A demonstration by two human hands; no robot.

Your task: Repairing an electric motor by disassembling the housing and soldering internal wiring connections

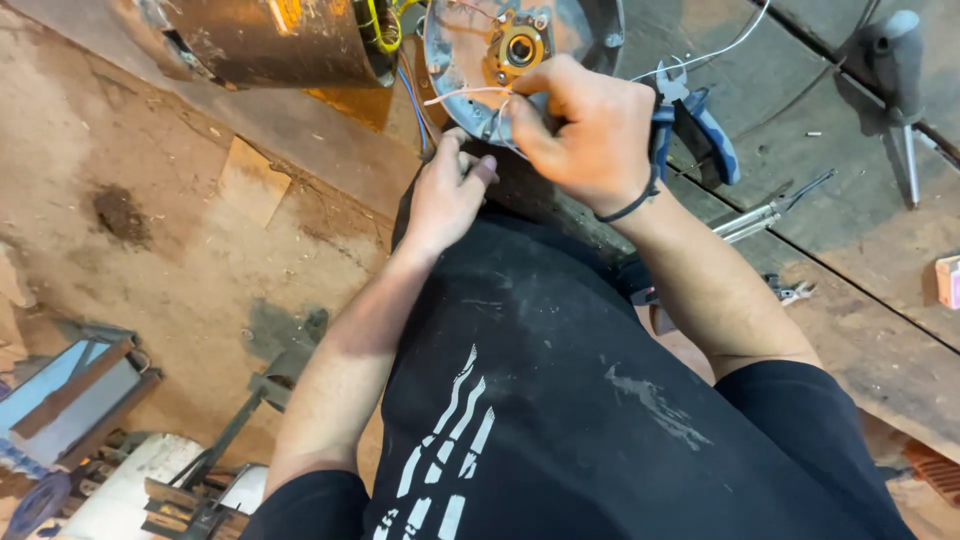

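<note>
Head view: our right hand [590, 125] closes around blue-handled pliers [700, 125] and pale thin wire [470, 93] at the round grey metal motor cover [455, 40], twelve o'clock. Our left hand [447, 195] pinches its rim. We judge a slip could snap the wire.

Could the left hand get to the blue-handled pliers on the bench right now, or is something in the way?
Probably not directly. The left hand sits at the round metal housing's near edge, and the right hand and forearm lie between it and the blue-handled pliers. The right hand is right beside them.
</note>
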